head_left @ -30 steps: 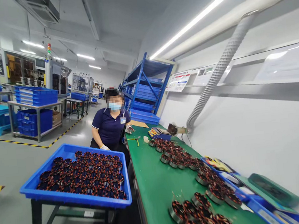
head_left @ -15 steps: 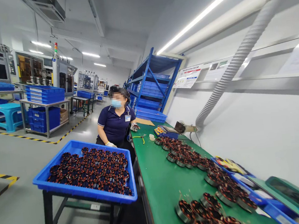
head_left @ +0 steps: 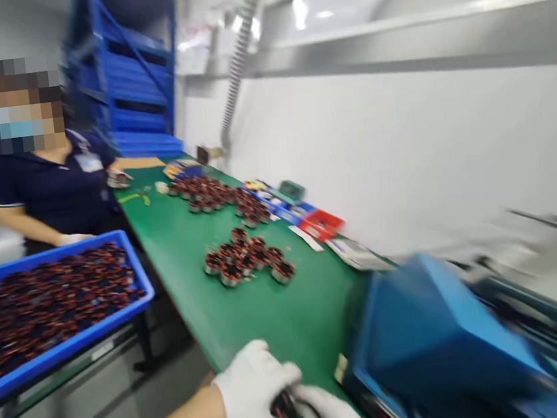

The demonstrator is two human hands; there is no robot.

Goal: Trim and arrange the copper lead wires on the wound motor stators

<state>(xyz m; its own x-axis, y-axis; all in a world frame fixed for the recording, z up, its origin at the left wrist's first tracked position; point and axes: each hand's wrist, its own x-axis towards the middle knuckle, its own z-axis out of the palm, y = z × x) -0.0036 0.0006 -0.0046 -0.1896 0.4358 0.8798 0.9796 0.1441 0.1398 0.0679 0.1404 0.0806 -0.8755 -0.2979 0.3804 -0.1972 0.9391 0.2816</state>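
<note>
The green counter (head_left: 281,316) runs away from the hands along the wall. Beyond its far end rises a blue rack (head_left: 102,68). A blurred blue machine (head_left: 413,328) stands at the counter's near right, probably there to be in easy reach. Beside the counter's left edge, a co-worker (head_left: 55,194) sits or stands behind a blue tray (head_left: 139,270) on a dark stand; its raised rim likely keeps the many wound parts inside from sliding off. On the counter, a long group of wound parts (head_left: 206,194) lies toward the wall and a smaller cluster (head_left: 244,256) nearer the middle, with green gaps between, perhaps to keep batches apart. A red bin (head_left: 323,223) sits by the counter's wall side, seemingly leaving the front free; yellow-green pliers (head_left: 145,199) lie near its far left edge.

At the counter's near edge, the left hand (head_left: 252,396) has its gloved fingers curled round a dark part (head_left: 279,407) with reddish windings, apparently to steady it. The right hand (head_left: 332,417) meets it closely; blur hides whether its fingers grip.
</note>
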